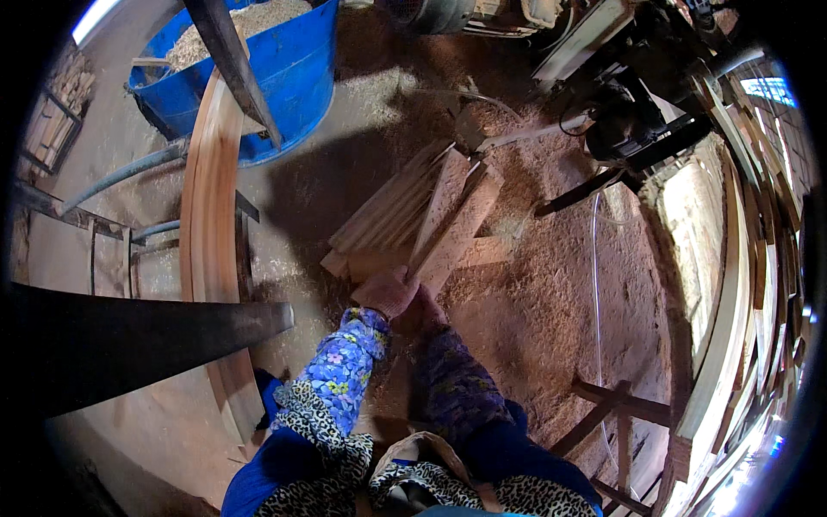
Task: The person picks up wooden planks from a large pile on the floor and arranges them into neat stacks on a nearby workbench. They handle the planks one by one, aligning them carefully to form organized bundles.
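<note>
My left hand [388, 291] is closed round the near end of a narrow wooden plank [442, 207], which points away from me. Beside it, my right hand [428, 308] grips the near end of a wider plank [467, 226]; shadow hides part of its fingers. The two planks lie side by side with a dark gap between them. To their left, touching or just under them, a stack of planks [383, 211] slants across the floor. Another board [487, 251] runs crosswise beneath the held planks.
Sawdust covers the floor [534, 319]. A blue tub [289, 77] of shavings stands far left, near long boards [211, 224] on a metal frame. A dark bar [155, 345] juts in from the left. Machinery [629, 121] fills the far right; timber [732, 327] leans along the right.
</note>
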A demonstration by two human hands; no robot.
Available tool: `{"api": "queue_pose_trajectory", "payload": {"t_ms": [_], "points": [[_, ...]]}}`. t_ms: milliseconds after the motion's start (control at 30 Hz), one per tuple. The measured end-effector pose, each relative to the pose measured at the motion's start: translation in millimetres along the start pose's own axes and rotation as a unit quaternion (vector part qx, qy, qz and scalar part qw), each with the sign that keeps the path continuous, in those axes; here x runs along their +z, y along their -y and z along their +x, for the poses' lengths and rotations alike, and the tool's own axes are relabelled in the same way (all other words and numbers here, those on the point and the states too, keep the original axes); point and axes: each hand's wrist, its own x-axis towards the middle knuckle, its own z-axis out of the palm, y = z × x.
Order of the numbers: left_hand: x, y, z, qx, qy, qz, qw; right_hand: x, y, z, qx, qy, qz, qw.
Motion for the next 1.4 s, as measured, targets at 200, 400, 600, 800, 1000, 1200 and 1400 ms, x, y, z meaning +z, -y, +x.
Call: {"api": "queue_pose_trajectory", "payload": {"t_ms": [200,400,600,800,1000,1200,1400], "points": [[-19.2,6.5,15.0,0.097,-0.043,0.194,0.975,31.8,18.3,-47.1,-0.032,0.107,0.051,0.992],[12.4,88.5,37.2,0.124,-0.193,0.302,0.925,-72.7,41.3,-42.4,-0.115,-0.046,-0.329,0.936],[27.7,71.7,25.3,0.076,0.004,0.307,0.949,-8.3,35.3,-69.9,-0.258,-0.283,-0.126,0.915],[20.6,8.3,-58.6,0.147,-0.095,0.084,0.981,-41.7,55.8,-58.4,-0.143,-0.184,-0.099,0.967],[35.1,56.1,-11.9,0.122,0.123,-0.078,0.982,-93.1,55.7,-71.0,-0.114,-0.144,-0.352,0.918],[13.9,56.0,72.0,-0.068,-0.315,0.115,0.940,-104.0,73.2,-81.3,-0.177,-0.217,-0.522,0.806],[-63.7,49.0,82.4,-0.121,-0.123,0.100,0.980,-49.4,101.9,-53.7,-0.174,-0.179,-0.159,0.955]]}}
